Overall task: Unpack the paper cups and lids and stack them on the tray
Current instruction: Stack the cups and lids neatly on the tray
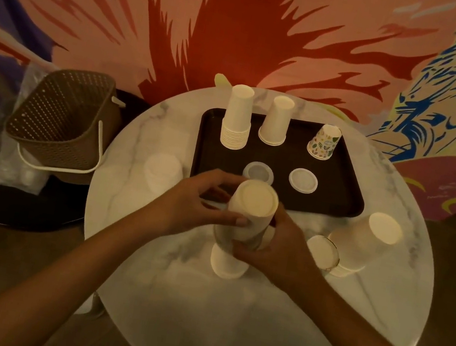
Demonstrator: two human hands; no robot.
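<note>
head view: left hand curls round the top of an upturned stack of paper cups, right hand grips it lower down, likely to split it, the tray just beyond the fingertips.

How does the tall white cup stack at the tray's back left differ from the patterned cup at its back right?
The white stack is plain; the patterned cup carries coloured leaf-like prints. The white stack shows many nested rims at its foot, while the patterned cup looks like one cup or very few. The white stack stands taller than the patterned cup. Both stand upside down, apart, on the dark tray.
</note>
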